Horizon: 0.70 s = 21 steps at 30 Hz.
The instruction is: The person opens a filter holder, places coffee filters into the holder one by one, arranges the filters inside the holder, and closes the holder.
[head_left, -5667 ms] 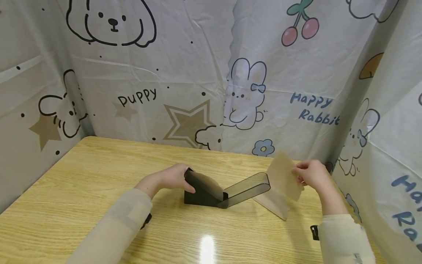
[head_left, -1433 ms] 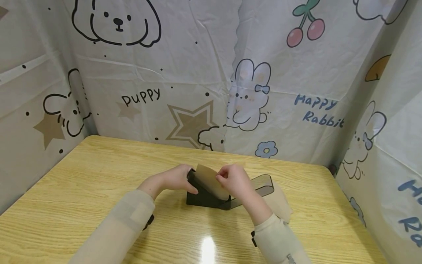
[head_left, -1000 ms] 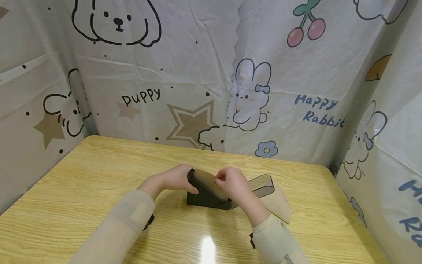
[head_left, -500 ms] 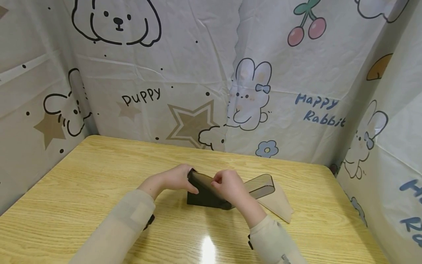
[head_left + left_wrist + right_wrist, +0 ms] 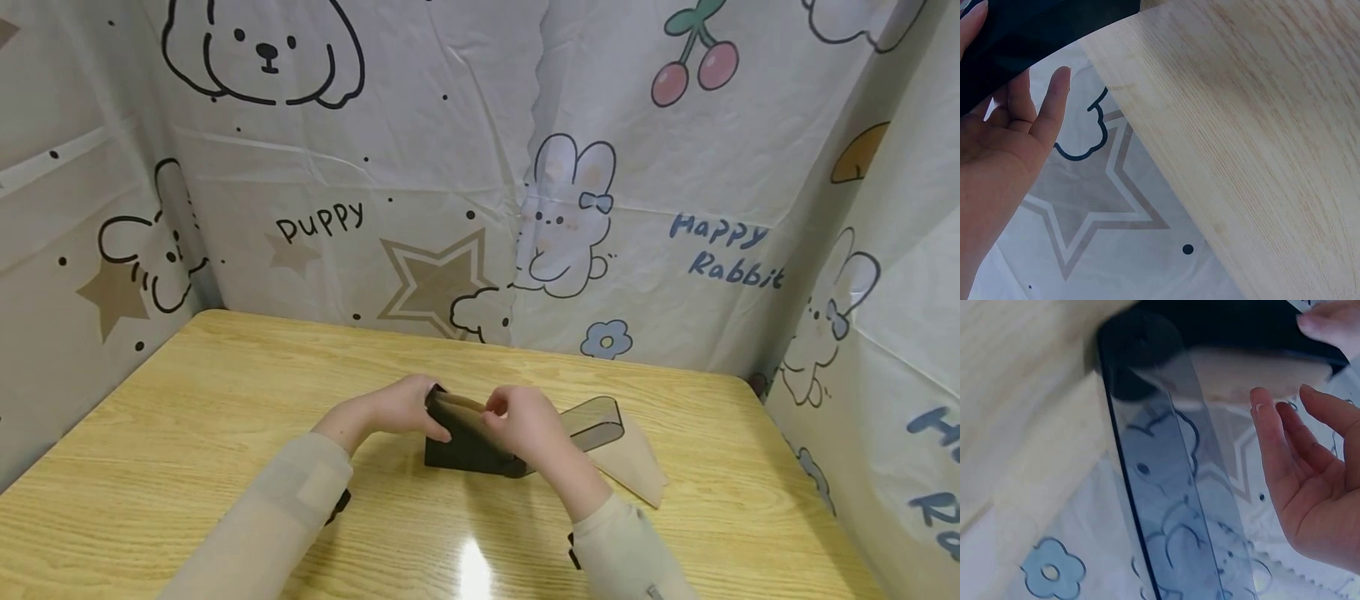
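Note:
A black, wedge-shaped coffee filter holder (image 5: 465,448) stands on the table, its see-through lid (image 5: 602,415) swung out to the right. My left hand (image 5: 397,406) grips its raised end, thumb on the near side and fingers behind. Brown paper coffee filters (image 5: 459,402) sit inside, only their upper edge showing above the walls. Right at that edge is my right hand (image 5: 527,423). In the right wrist view, the right hand's fingers (image 5: 1267,428) and thumb are bent and spread apart with nothing between them, beside the filters (image 5: 1241,378).
More brown paper filters (image 5: 637,467) lie on the wooden table (image 5: 247,400), partly beneath the lid's far end. A printed cloth (image 5: 420,167) hangs along the table's back and sides.
The right hand has brought a paper filter from the right over to the holder. Its paper has sunk down between the walls, and the fingers have come off it. The left hand stays put.

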Each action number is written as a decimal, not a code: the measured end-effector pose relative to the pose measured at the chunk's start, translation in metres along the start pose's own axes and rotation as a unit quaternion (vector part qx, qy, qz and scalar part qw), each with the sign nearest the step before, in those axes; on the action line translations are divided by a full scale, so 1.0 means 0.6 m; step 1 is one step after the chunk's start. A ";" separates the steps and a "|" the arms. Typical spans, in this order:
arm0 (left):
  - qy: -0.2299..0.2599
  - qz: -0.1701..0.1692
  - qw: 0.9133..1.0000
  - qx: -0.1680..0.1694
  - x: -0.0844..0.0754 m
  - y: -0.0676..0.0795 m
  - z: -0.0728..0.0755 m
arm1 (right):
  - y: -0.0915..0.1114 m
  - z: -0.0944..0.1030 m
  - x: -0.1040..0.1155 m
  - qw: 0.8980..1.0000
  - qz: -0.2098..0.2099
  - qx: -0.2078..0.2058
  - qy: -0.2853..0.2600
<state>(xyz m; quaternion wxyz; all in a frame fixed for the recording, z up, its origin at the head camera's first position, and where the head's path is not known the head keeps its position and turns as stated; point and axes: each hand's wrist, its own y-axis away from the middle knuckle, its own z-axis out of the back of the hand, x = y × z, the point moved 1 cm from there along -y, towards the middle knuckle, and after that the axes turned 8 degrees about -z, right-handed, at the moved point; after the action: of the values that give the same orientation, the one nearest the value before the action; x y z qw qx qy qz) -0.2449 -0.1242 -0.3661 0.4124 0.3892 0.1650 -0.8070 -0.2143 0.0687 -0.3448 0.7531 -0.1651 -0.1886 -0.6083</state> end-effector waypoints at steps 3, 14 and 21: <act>-0.006 0.000 1.000 0.002 0.000 0.000 0.000 | 0.007 0.029 -0.005 1.000 -0.015 -0.025 -0.008; -0.010 0.008 1.000 -0.001 -0.002 0.004 0.001 | 0.019 0.158 -0.120 0.985 -0.141 -0.103 -0.001; -0.009 0.007 1.000 0.000 -0.002 0.001 -0.002 | 0.009 0.132 -0.232 0.974 -0.223 -0.011 0.044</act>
<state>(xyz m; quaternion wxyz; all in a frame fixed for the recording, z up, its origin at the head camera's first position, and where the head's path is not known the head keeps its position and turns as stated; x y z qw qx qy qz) -0.2431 -0.1230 -0.3658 0.4194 0.3831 0.1583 -0.8076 -0.2420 0.2267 -0.3433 0.6045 -0.1005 -0.1807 -0.7693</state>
